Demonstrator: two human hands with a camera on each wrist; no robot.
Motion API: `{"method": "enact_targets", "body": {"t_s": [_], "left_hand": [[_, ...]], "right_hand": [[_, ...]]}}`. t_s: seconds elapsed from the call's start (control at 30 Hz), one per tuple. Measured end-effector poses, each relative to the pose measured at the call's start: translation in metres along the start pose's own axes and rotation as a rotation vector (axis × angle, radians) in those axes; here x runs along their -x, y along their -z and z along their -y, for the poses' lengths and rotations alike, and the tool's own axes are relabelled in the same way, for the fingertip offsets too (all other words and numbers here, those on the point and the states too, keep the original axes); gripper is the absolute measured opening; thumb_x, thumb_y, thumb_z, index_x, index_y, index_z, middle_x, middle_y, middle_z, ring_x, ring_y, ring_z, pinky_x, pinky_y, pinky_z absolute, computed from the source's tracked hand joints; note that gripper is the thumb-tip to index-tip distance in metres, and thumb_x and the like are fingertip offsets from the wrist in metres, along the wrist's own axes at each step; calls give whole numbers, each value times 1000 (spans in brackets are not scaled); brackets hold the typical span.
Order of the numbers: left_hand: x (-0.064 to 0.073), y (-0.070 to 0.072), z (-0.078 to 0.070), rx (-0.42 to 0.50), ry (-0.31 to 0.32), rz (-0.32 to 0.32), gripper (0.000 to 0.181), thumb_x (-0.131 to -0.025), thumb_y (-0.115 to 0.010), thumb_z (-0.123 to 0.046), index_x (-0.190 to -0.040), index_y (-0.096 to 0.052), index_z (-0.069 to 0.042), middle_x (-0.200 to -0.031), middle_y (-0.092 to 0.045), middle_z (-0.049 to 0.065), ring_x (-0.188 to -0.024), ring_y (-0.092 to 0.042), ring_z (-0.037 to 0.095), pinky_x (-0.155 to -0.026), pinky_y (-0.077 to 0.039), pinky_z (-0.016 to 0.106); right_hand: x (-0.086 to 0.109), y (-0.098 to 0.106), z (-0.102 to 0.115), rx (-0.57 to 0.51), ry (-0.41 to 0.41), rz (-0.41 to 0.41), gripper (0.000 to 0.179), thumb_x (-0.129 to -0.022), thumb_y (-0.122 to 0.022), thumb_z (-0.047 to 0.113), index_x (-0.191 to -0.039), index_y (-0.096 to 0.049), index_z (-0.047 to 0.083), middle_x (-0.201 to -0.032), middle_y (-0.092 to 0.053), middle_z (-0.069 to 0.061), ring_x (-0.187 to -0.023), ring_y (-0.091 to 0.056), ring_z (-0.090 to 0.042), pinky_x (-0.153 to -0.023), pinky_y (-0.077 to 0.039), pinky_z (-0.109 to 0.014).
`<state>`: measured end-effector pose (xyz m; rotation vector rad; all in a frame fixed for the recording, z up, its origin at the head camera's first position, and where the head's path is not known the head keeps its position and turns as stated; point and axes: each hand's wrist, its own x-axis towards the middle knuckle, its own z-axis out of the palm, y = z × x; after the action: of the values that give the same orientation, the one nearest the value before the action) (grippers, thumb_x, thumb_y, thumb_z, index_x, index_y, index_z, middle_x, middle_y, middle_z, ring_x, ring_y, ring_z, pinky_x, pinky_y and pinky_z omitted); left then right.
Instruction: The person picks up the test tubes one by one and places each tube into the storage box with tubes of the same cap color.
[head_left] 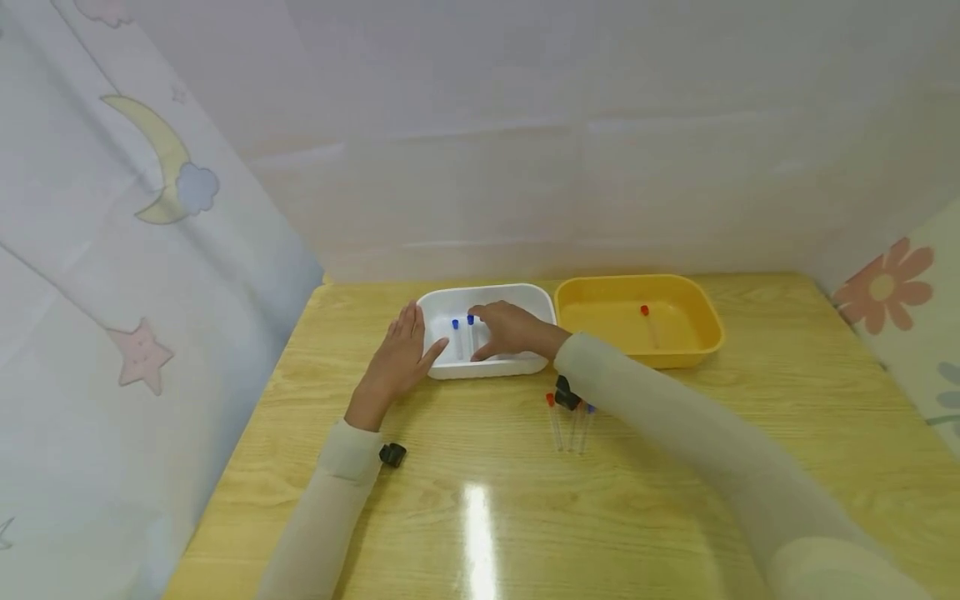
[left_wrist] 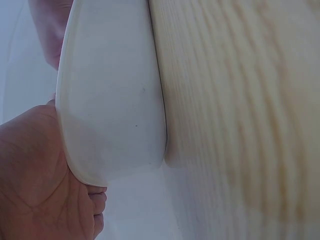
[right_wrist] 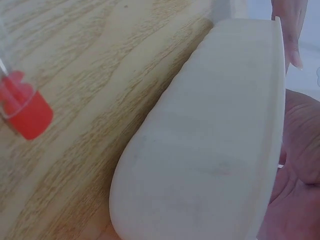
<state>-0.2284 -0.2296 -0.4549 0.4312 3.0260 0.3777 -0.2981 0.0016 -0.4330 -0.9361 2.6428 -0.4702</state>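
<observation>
Left hand: your flat, relaxed fingers press the white tray's left wall.
Right hand: reaches over the near rim into the tray; grasp cannot be told.
Tubes: on the desk, near front edge bare.

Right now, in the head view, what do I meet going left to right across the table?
Left hand → white tray → right hand → loose tubes on the table → yellow tray, holding one red-capped tube.
</observation>
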Motion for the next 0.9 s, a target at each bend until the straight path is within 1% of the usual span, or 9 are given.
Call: {"method": "enact_targets", "body": {"t_s": [0.17, 0.43, 0.6, 0.77, 0.9], "left_hand": [[2, 0, 2, 12, 7, 5, 88, -107, -21, -61, -159, 2, 6, -168, 6, 21, -156, 3, 33, -125, -4, 47], [1, 2, -1, 12, -5, 15, 87, -107, -22, -60, -158, 3, 7, -168, 7, 22, -156, 2, 35, -125, -3, 47], [1, 2, -2, 16, -8, 13, 87, -108, -23, -59, -158, 3, 7, -167, 9, 21, -156, 4, 34, -125, -2, 46], [2, 2, -2, 19, -12, -3, 86, -108, -26, -57, -158, 1, 8, -168, 4, 23, -156, 1, 36, -125, -4, 47], [2, 1, -2, 14, -8, -3, 86, -108, -25, -58, -158, 1, 7, -168, 3, 23, -156, 2, 34, -125, -4, 46]], "right_hand": [[0, -2, 1, 6, 8, 3, 93, -81, -86, 46, -152, -44, 4, -147, -55, -14, -134, -52, -31, -113, -40, -43], [-1, -6, -2, 2, 31, -3, 86, -82, -86, 40, -149, -48, 1, -146, -56, -15, -133, -53, -30, -113, -39, -42], [-4, -9, -4, -5, 27, -5, 86, -82, -86, 41, -149, -48, 2, -146, -56, -14, -132, -54, -29, -113, -40, -42], [-6, -11, -6, 1, 38, -10, 86, -82, -86, 40, -148, -48, 1, -145, -56, -16, -132, -54, -30, -113, -39, -42], [-8, -10, -5, 3, 38, -5, 86, -82, -87, 39, -148, -48, 0, -146, -55, -16, -135, -51, -32, -115, -38, -43]]}}
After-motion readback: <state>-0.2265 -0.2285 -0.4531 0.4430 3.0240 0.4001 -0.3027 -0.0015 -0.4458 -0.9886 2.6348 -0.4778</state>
